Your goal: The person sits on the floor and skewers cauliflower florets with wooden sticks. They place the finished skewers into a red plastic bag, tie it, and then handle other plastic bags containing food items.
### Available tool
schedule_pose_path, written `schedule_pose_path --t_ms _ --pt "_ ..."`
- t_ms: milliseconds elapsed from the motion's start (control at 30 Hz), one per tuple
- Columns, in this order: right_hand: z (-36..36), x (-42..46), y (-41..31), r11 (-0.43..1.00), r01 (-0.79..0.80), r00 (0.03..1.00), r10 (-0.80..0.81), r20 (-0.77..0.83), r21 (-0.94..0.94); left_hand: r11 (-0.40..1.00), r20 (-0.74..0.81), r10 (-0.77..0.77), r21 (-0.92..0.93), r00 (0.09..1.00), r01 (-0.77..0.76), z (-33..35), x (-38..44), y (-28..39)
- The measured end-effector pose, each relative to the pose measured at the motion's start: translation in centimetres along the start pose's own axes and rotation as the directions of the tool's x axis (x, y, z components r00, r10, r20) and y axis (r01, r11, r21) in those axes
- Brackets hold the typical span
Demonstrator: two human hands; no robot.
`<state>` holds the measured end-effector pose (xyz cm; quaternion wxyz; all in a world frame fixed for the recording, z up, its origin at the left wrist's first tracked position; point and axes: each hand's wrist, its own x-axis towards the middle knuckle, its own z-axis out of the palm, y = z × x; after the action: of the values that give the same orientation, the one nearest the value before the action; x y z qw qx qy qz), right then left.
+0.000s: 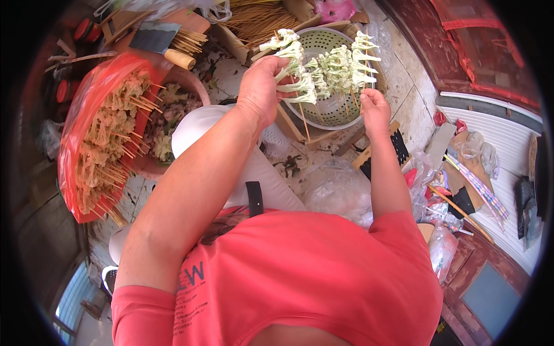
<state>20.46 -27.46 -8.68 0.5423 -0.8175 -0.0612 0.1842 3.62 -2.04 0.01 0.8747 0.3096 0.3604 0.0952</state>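
My left hand grips a bamboo skewer of cauliflower florets, its bare stick end slanting down past the colander's near rim. On the right, the fingers of my right hand pinch the lower end of another skewer, whose cauliflower pieces stack one above the other. Between and beneath both hands is a pale green perforated colander. Several cauliflower skewers lie in it, partly hidden by the held ones.
To the left, a red plastic bag holds many cauliflower skewers beside a pink basin of loose florets. A cleaver lies at the upper left, near bundled bamboo sticks. Clear plastic bags sit near my lap.
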Motion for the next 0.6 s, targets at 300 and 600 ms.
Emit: schedule_pose_path --t_ms 300,600 --pt "5.4 -10.5 -10.4 0.955 -0.096 0.873 -0.055 0.484 0.282 0.989 0.131 0.017 -0.146 0.991 0.003 0.2 -0.8 0.8" --pt "7.3 -10.5 -10.8 0.983 -0.147 0.851 0.071 0.520 0.107 0.983 0.335 0.072 -0.183 0.940 -0.010 -0.3 -1.4 0.8"
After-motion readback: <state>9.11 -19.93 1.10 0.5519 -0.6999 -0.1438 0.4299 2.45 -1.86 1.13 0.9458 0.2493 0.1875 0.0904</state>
